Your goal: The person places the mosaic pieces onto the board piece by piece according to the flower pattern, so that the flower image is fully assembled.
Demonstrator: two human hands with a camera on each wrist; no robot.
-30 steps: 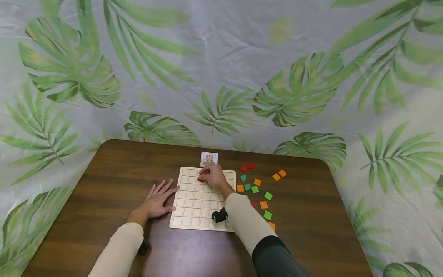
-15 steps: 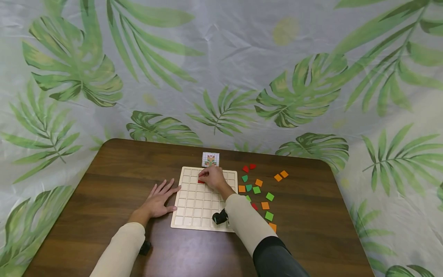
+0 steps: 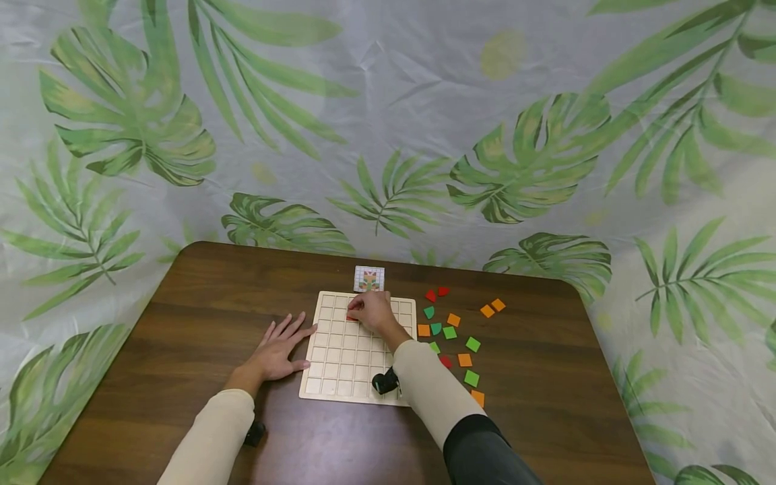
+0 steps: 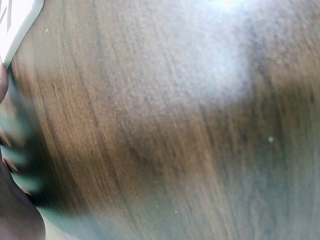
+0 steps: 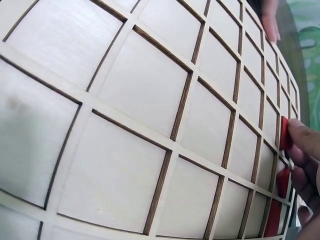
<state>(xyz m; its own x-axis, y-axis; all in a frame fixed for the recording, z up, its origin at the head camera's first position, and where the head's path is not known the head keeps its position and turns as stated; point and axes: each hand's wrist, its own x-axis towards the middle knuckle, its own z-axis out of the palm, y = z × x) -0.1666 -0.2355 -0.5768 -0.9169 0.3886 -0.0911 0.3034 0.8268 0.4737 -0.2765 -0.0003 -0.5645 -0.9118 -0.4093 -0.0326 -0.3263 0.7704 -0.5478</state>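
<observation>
A pale wooden grid board [image 3: 330,353] lies on the brown table. My right hand [image 3: 372,311] is over its upper part, and thumb and fingers pinch a red tile [image 5: 285,134] at one of the squares. Two more red pieces show in squares beside those fingers in the right wrist view, a middle one [image 5: 283,182] and a lower one [image 5: 272,217]. My left hand [image 3: 275,353] rests on the table with fingers spread, index fingertip and thumb touching the board's left edge. Part of the upper board is hidden behind the right hand and forearm.
A small card with a coloured grid picture [image 3: 369,277] lies just beyond the board. Right of the board are scattered loose tiles: orange squares [image 3: 464,360], light green pieces [image 3: 471,378], dark green pieces [image 3: 429,312] and red pieces [image 3: 431,296]. A leaf-patterned cloth [image 3: 388,135] hangs behind the table.
The red tile under the right fingertips seems to lie flatter and lower than a second ago. The left hand stays in place; the whole head view has shifted slightly.
</observation>
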